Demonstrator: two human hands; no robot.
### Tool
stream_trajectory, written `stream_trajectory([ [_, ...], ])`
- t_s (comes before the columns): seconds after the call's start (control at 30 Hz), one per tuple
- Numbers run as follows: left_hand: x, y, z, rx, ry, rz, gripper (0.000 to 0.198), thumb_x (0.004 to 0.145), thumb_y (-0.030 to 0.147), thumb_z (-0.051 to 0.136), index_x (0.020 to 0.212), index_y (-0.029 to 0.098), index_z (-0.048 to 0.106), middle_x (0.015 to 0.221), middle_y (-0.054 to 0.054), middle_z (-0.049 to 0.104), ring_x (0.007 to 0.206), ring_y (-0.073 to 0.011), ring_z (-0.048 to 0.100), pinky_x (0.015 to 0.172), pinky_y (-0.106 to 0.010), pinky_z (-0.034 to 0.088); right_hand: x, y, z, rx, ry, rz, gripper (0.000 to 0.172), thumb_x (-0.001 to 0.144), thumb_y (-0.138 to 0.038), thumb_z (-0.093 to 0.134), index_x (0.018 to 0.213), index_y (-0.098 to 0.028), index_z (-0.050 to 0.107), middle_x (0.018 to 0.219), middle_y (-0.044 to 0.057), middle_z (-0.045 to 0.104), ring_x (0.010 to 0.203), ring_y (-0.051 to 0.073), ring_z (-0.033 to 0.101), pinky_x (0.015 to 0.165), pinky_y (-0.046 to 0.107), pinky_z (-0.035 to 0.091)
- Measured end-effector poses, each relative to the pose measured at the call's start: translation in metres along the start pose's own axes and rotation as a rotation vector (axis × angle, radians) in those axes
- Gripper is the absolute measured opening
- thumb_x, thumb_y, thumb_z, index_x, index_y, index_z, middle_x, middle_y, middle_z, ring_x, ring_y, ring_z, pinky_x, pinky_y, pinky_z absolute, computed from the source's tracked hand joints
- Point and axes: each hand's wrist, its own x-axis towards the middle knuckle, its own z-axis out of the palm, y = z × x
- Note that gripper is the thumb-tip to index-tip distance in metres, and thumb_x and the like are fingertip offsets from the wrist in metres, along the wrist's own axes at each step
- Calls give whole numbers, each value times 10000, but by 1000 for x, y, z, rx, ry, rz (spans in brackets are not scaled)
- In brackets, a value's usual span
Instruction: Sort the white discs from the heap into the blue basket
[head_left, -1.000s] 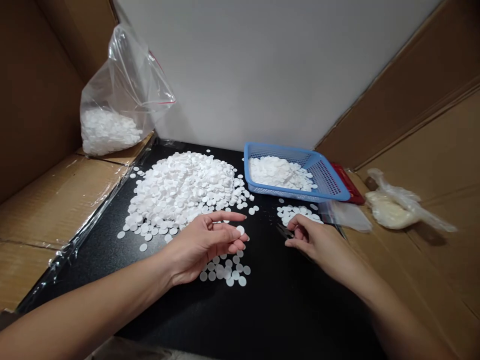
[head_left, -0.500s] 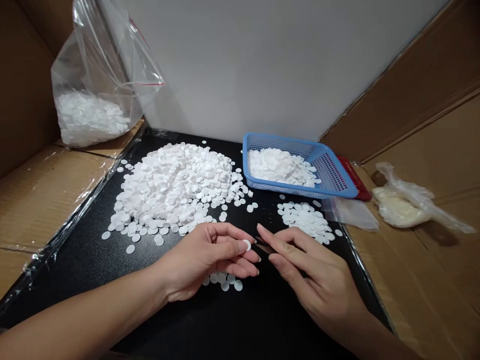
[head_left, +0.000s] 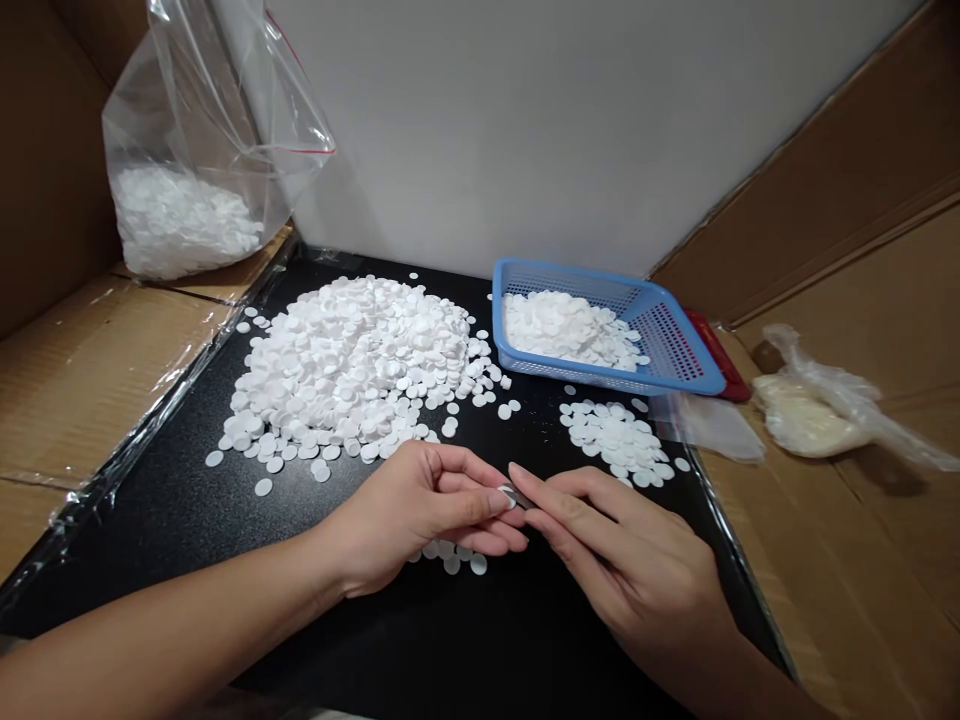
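Head view: nearest, a bare stretch of the black bench (head_left: 450,650) runs below both hands. The right hand (head_left: 637,560) comes in from the right, its thumb and forefinger closed on a slim dark metal tool (head_left: 522,497). Facing it, the left hand (head_left: 420,505) pinches one white disc (head_left: 506,497) between thumb and fingers, the other fingers loosely curled; the tool's tip meets the disc, though I cannot tell whether it bites.

Partly hidden beneath the left hand lies a small group of discs (head_left: 452,563). Farther off, right of centre, is a loose patch of discs (head_left: 619,442), and on the left a large heap of discs (head_left: 352,365). Right of the patch are a flat clear bag (head_left: 716,430) and a bag with pale contents (head_left: 806,415). Beyond the patch stands a blue basket (head_left: 611,378) holding more discs, a red item (head_left: 727,375) beside it. Far left, a clear plastic bag (head_left: 184,220) contains white pieces, near the grey wall (head_left: 487,130).
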Motion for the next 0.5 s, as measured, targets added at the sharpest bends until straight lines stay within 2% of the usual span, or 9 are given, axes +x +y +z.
stream_trajectory([
  [0.5, -2, 0, 0, 36, -13, -8, 265, 728, 304, 834, 840, 98, 710, 869, -108, 777, 784, -156, 749, 724, -209, 578, 0, -2, 0, -33, 2, -25, 402, 948, -102, 533, 1308, -247, 636, 783, 40, 684, 674, 141, 647, 567, 233, 526],
])
